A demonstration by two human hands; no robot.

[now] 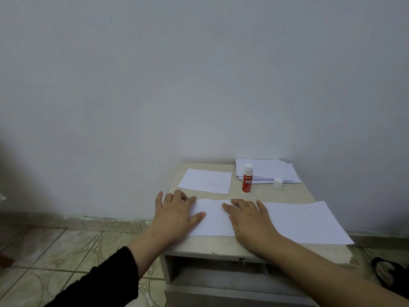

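A lined white sheet (212, 218) lies along the front of a small beige cabinet top (294, 193). My left hand (174, 213) presses flat on the sheet's left end, fingers spread. My right hand (250, 218) lies flat on the sheet near its middle, fingers straight. The sheet's right part (305, 222) extends past the cabinet's right edge. A red glue stick (247, 181) stands upright behind my right hand, uncapped, and its white cap (278, 183) sits to its right.
A smaller white sheet (205, 181) lies at the back left of the top. A stack of white papers (267, 171) sits at the back right against the wall. Below the top is an open drawer slot (221, 273). A black strap (389, 275) lies on the tiled floor at right.
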